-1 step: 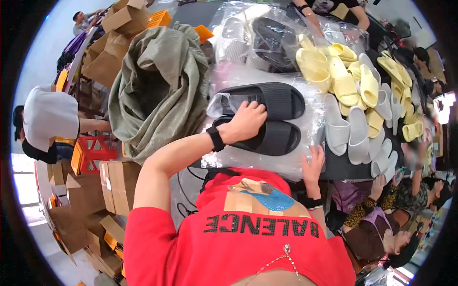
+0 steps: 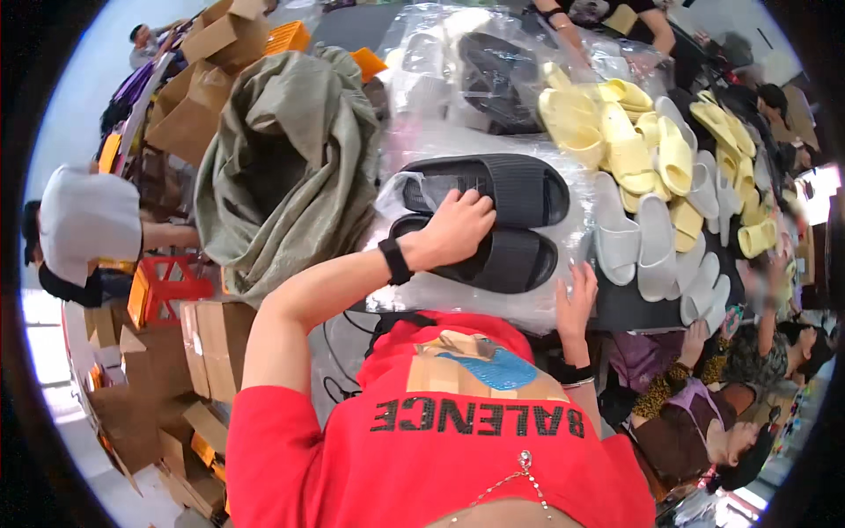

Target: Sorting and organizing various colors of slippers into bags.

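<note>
A pair of black slide sandals lies side by side on a clear plastic sheet (image 2: 458, 295) over the table, the far sandal (image 2: 519, 185) above the near sandal (image 2: 519, 260). My left hand (image 2: 453, 229), with a black wristband, sits on their left ends, fingers curled over the far sandal's edge beside a crumpled clear bag (image 2: 414, 189). My right hand (image 2: 576, 299) lies flat on the plastic at the table's near edge, fingers apart, holding nothing.
Yellow slides (image 2: 616, 141) and pale grey slides (image 2: 651, 251) are heaped to the right. Bagged dark slides (image 2: 493, 79) lie behind. An olive sack (image 2: 290, 176) stands on the left, with cardboard boxes (image 2: 207, 348), a red stool (image 2: 163, 286) and a seated person (image 2: 84, 220).
</note>
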`<state>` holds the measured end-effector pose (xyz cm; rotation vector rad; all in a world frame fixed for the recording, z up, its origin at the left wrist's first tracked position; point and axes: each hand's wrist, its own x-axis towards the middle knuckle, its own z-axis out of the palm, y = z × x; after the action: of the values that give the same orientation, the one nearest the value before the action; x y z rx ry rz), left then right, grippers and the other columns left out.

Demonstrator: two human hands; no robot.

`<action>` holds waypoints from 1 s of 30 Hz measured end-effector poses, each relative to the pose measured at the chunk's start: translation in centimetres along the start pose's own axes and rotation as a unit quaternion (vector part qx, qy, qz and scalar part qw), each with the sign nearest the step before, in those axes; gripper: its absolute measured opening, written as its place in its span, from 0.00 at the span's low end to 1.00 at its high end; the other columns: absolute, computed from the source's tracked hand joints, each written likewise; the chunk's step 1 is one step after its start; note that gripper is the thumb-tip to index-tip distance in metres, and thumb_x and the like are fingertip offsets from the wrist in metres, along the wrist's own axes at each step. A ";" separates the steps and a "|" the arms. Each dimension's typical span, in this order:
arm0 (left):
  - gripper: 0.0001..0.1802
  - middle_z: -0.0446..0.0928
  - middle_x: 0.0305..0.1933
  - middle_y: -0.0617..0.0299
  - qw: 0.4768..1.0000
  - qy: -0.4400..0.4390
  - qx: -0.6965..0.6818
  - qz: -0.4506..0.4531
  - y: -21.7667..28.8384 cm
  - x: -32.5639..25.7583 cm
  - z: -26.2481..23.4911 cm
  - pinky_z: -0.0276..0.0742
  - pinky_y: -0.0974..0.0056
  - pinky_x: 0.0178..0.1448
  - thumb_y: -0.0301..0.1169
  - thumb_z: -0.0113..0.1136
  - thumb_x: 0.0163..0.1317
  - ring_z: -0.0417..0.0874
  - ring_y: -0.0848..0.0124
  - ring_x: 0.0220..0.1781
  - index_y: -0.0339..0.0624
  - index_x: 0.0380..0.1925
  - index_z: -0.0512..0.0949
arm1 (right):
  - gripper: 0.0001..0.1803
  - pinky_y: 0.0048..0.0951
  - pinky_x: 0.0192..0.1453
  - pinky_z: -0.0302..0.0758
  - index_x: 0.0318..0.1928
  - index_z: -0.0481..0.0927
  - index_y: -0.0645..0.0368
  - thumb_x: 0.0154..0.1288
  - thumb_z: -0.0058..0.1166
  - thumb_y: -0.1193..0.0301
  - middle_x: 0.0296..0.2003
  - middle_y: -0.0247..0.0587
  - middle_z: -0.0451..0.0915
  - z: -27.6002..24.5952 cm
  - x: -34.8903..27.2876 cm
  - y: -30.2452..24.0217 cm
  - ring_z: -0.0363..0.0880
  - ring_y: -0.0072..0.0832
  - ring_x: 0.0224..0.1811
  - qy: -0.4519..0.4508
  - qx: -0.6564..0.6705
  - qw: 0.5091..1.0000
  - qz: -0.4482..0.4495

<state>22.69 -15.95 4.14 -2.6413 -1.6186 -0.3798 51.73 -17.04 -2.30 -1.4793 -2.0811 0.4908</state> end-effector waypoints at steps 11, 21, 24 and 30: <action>0.10 0.68 0.34 0.56 0.990 -0.023 -0.023 0.138 4.4 3.3 -3.5 0.64 0.59 0.42 0.27 0.55 0.38 0.68 0.60 0.41 0.38 0.25 0.71 | 0.40 0.29 0.66 0.56 0.61 0.59 0.65 0.49 0.63 0.68 0.58 0.46 0.66 -6.6 2.4 -2.8 0.62 0.30 0.61 -0.249 0.324 0.911 0.048; 0.27 0.64 0.59 0.56 0.976 0.091 -0.069 0.187 4.7 1.1 -1.5 0.51 0.50 0.63 0.28 0.59 0.44 0.61 0.57 0.63 0.55 0.49 0.74 | 0.35 0.27 0.61 0.62 0.57 0.64 0.67 0.46 0.63 0.80 0.53 0.40 0.70 -11.5 1.3 -0.9 0.67 0.26 0.56 -0.133 0.466 0.864 0.132; 0.27 0.63 0.61 0.59 0.951 0.145 -0.106 0.252 5.4 -2.5 0.4 0.46 0.46 0.66 0.28 0.57 0.45 0.59 0.57 0.65 0.63 0.49 0.74 | 0.35 0.27 0.61 0.61 0.58 0.64 0.61 0.46 0.58 0.86 0.53 0.35 0.69 -13.7 1.4 0.7 0.65 0.25 0.56 -0.105 0.510 0.836 0.172; 0.34 0.56 0.65 0.48 0.994 -0.083 -0.071 -0.012 2.7 -3.9 2.7 0.46 0.41 0.64 0.41 0.59 0.52 0.54 0.48 0.67 0.52 0.60 0.62 | 0.31 0.28 0.58 0.64 0.58 0.63 0.59 0.52 0.52 0.84 0.51 0.35 0.70 -16.9 2.4 1.5 0.67 0.26 0.53 -0.006 0.595 0.787 0.162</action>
<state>23.88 -20.17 0.97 -2.8290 -1.7326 -0.2915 62.62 -14.50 10.72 -0.9567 -0.9945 1.5663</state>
